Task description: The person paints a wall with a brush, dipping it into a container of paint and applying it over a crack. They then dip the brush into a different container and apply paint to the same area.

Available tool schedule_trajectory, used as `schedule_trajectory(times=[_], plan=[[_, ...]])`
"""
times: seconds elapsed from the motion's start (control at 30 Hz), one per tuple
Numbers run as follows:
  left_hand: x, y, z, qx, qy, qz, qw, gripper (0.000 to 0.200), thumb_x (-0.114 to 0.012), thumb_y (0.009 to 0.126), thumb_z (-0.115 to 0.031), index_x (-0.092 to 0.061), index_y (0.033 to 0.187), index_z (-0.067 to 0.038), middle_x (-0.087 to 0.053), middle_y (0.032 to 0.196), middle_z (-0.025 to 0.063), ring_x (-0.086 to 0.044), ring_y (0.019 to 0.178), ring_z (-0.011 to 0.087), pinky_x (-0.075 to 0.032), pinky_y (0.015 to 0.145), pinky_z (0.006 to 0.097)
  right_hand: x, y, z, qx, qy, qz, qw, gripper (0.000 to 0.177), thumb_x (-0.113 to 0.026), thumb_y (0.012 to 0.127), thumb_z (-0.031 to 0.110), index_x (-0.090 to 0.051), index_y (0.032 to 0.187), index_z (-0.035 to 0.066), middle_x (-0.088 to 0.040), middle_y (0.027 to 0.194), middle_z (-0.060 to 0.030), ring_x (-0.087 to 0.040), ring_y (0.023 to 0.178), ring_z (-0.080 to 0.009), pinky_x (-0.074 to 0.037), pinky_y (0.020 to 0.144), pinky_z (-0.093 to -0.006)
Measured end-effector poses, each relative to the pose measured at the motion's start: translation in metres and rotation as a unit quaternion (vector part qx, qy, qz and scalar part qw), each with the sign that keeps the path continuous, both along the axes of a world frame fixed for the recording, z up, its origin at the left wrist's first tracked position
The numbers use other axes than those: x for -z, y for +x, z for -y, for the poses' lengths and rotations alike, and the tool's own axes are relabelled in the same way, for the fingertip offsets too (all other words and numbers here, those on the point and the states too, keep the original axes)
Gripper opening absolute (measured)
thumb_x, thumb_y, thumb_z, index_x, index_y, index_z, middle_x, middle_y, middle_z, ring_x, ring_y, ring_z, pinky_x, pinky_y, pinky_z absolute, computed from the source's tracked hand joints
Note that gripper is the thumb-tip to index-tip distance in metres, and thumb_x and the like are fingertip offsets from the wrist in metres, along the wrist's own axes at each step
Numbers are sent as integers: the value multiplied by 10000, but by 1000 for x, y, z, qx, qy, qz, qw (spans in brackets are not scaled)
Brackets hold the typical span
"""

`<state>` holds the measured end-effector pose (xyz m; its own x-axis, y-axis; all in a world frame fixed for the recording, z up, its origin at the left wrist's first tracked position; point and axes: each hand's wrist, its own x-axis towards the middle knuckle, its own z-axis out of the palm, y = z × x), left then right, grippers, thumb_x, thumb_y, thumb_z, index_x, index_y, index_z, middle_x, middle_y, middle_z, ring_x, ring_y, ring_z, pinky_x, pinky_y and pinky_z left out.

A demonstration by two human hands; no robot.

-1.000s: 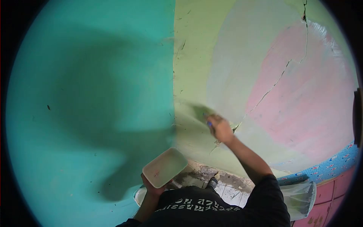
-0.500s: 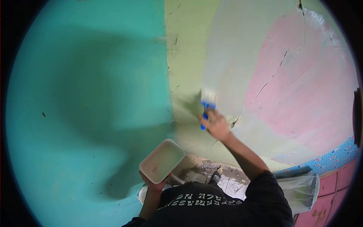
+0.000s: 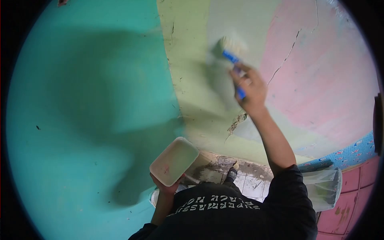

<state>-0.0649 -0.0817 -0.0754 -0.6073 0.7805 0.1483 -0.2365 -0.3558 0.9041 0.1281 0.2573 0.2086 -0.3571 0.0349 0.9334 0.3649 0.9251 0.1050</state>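
My right hand [image 3: 252, 89] is closed around the blue handle of a paintbrush [image 3: 233, 51]. The brush's pale bristles lie against the grey-white part of the wall [image 3: 244, 20], slightly blurred. Low in the view, my left hand [image 3: 165, 186] grips a white rectangular tray [image 3: 174, 161] from underneath, its fingers partly hidden by it. Inside the tray is a pale surface with a pinkish patch.
A teal wall [image 3: 80, 160] meets a light green strip [image 3: 188, 80]. A crack [image 3: 285, 60] crosses the pink patch. Broken plaster [image 3: 237, 121] shows lower down. At the lower right are a clear plastic-covered container [image 3: 323, 188] and pink panels [image 3: 348, 200].
My right hand and the brush have moved up the wall and slightly right, from the green edge to the grey-white area. The tray has shifted slightly up in view, still held.
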Motion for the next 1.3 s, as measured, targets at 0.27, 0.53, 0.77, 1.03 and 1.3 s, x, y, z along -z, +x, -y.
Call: schedule_trajectory(times=[0.27,0.53,0.77,1.03,1.3], plan=[[-20,3,-3,119,75,283,949,833,-489,926,-698,-416,1526,-125,-496,1475,181,-574,1271,465,-571,909,695,268,-15,8,8,-281,261,923,330,-606,873,69,-655,1192,139,-675,1117,-187,-689,1011,-372,-608,802,-467],[-27,13,-1,142,78,303,939,786,-657,922,-565,-409,1515,-113,-495,1452,144,-557,1289,414,-602,889,614,67,-15,10,-30,-75,-46,996,572,-707,686,-75,-710,1226,113,-673,1120,-175,-682,993,-373,-589,807,-424],[-46,12,4,101,-39,207,972,809,-728,837,-508,-447,1480,-105,-564,1390,134,-626,1195,384,-593,890,557,222,8,9,13,-99,252,963,438,-650,822,92,-690,1248,184,-681,1163,-156,-698,1084,-366,-627,790,-413],[-56,25,-4,32,-82,67,994,840,-874,727,-410,-512,1416,-92,-591,1337,112,-648,1153,308,-561,926,476,168,-2,-8,-18,-200,130,971,457,-677,831,39,-667,1267,177,-691,1212,-128,-708,1011,-328,-613,779,-430],[-29,20,-8,86,-55,146,984,819,-547,907,-672,-460,1459,-73,-573,1315,197,-630,1140,462,-605,831,614,120,14,9,-6,-29,62,998,403,-688,762,22,-707,1143,152,-691,1104,-154,-722,1025,-351,-629,801,-414]])
